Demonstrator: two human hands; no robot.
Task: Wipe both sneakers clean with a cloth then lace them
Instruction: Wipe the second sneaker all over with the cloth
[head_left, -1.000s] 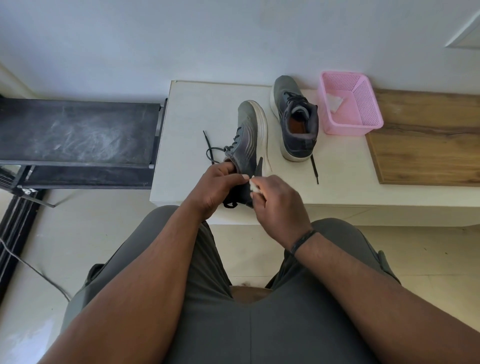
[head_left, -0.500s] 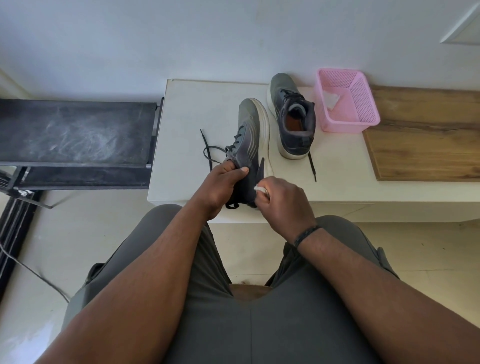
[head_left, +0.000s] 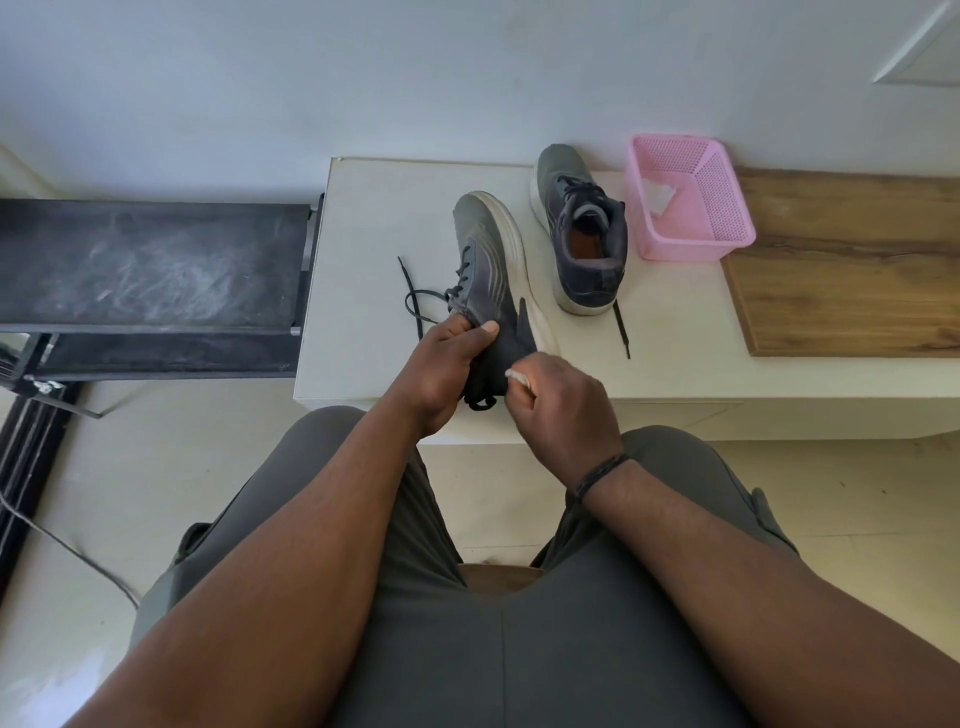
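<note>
Since a second ago our right hand (head_left: 563, 402), closed around a white cloth (head_left: 517, 378), has slid down the near sneaker's (head_left: 485, 275) heel. Our left hand (head_left: 447, 364) grips its collar, tipping it on the table (head_left: 363, 249). Second sneaker (head_left: 582, 234) upright beside pink basket (head_left: 691, 208).

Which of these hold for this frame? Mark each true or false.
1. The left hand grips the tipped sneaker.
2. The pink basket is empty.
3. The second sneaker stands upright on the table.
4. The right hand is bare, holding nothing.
1. True: the left hand grips the tipped sneaker at its collar.
2. False: the pink basket holds something white.
3. True: the second sneaker stands on its sole on the table.
4. False: the right hand pinches a white cloth against the heel.
</note>
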